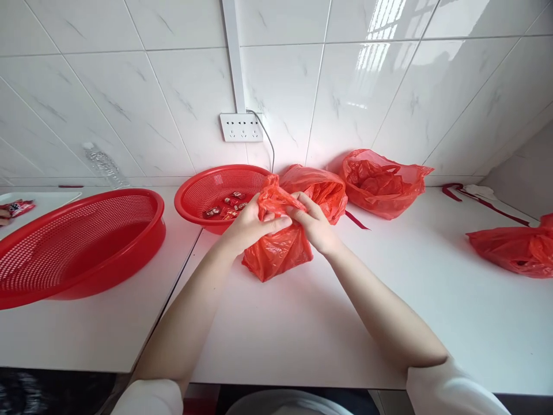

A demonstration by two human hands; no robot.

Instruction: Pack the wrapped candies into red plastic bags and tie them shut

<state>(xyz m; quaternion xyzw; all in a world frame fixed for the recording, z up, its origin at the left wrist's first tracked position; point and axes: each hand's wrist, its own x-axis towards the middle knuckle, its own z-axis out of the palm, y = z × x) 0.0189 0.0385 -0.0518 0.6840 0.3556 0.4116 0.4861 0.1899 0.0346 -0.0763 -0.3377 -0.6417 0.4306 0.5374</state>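
Observation:
A red plastic bag (280, 253) stands on the white table in front of me, its lower part bulging and its top gathered. My left hand (254, 222) grips the gathered neck from the left, thumb lying across the front. From the right, my right hand (313, 222) pinches the same neck, its fingers partly hidden by the plastic. What the bag contains does not show. Just behind my left hand sits a red perforated basket (194, 193) with several small red-wrapped packets (231, 203) in it.
Two more red bags, a crumpled one (319, 184) and an open one (384, 184), lie near the wall. Another red bag (514, 248) is far right, by a dark red ribbon (496, 208). A larger red basket (142, 230), a clear bottle (103, 161) and another person's fingers (4, 217) are left.

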